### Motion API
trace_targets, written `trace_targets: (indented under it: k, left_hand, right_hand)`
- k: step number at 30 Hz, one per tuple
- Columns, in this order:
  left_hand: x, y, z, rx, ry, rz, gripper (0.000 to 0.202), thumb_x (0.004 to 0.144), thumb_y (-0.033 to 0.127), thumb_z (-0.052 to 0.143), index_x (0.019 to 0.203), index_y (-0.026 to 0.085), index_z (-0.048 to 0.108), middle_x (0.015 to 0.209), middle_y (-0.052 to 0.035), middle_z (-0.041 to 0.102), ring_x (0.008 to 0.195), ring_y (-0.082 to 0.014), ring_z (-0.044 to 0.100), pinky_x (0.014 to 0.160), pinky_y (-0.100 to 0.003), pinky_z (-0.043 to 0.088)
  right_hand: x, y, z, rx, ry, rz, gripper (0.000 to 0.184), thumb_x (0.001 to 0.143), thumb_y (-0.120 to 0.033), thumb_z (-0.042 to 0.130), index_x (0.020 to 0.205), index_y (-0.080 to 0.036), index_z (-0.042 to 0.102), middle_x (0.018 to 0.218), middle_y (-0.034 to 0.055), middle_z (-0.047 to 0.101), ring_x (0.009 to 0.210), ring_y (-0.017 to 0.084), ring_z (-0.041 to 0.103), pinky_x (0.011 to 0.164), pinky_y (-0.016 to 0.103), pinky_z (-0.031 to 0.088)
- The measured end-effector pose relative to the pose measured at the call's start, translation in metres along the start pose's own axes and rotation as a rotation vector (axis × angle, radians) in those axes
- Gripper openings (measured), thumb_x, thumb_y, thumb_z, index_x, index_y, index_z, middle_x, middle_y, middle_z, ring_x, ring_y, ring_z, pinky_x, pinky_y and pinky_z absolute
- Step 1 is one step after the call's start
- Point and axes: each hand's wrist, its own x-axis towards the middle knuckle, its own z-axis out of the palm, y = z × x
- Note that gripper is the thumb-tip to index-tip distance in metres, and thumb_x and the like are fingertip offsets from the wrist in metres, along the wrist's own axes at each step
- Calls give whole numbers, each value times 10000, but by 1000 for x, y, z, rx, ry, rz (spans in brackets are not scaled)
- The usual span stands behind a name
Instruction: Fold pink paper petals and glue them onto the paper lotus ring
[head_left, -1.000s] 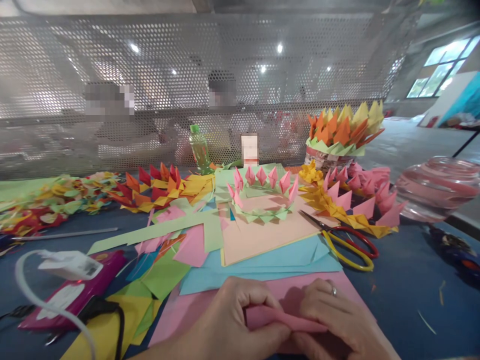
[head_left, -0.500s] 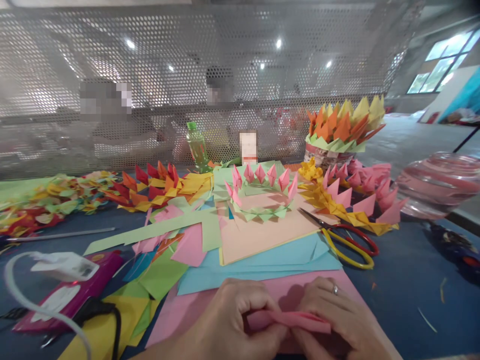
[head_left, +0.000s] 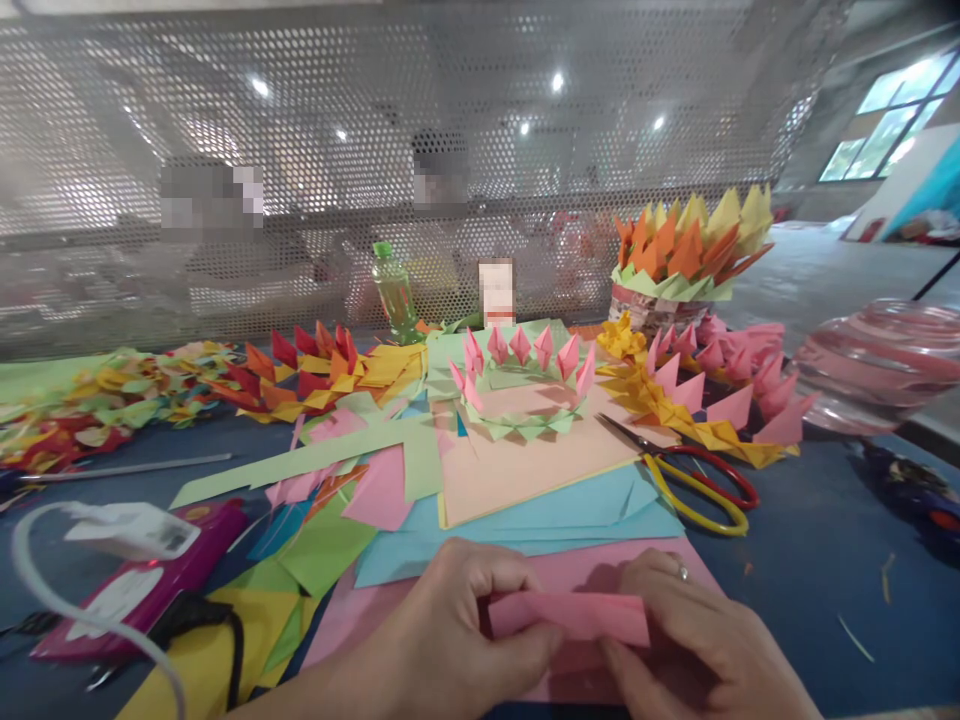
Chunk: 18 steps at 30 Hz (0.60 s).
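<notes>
Between my hands is a narrow folded strip of pink paper (head_left: 577, 616), lying nearly level above pink sheets (head_left: 360, 612). My left hand (head_left: 480, 625) pinches its left part between thumb and curled fingers. On the other side my right hand (head_left: 675, 625), with a ring on one finger, grips the right part, thumb below. Beyond the hands lie blue sheets (head_left: 510, 535) and a peach sheet (head_left: 517, 480). On the peach sheet stands a ring of folded pink points on a green paper base (head_left: 525, 432).
Scissors (head_left: 694, 480) with red and yellow handles lie right of the sheets. A magenta power strip (head_left: 187, 550) with a plug and cables is at left. Folded paper rings, a green-capped bottle (head_left: 394, 295) and an orange-yellow paper flower (head_left: 682, 245) stand farther back, before a perforated metal screen (head_left: 315, 120).
The pink strip has turned so its broad face shows, where before it looked twisted and thinner. Both hands have shifted slightly, still holding it.
</notes>
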Motion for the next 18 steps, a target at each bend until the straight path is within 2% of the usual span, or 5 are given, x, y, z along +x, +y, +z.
trace_targets:
  k: [6, 10, 14, 18]
  left_hand:
    - [2, 0, -5, 21, -63, -23, 202, 795, 264, 582, 618, 180, 537, 614, 47, 432, 605, -95, 388, 550, -203, 301]
    - [3, -2, -7, 37, -63, 16, 194, 807, 256, 591, 633, 177, 560, 622, 44, 445, 614, -98, 407, 557, -200, 313]
    - [4, -2, -10, 42, -53, 4, 196, 820, 270, 605, 651, 174, 580, 621, 49, 447, 601, -90, 409, 547, -195, 309]
    - [5, 1, -12, 23, -57, -10, 197, 815, 291, 620, 663, 168, 596, 623, 47, 461, 593, -89, 414, 536, -196, 307]
  right_hand:
    - [2, -3, -5, -22, 27, 5, 206, 873, -120, 541, 700, -230, 552, 632, -36, 589, 617, 115, 588, 584, 197, 500]
    - [4, -4, -6, -19, 33, 25, 182, 858, -108, 558, 724, -229, 540, 642, -47, 599, 609, 100, 600, 582, 175, 501]
    - [0, -3, -8, 30, 61, 72, 217, 866, -145, 591, 706, -237, 479, 640, -59, 594, 579, 86, 607, 534, 145, 487]
    - [-1, -2, -9, 50, 76, 93, 213, 877, -148, 584, 714, -243, 485, 640, -56, 603, 578, 94, 617, 523, 147, 494]
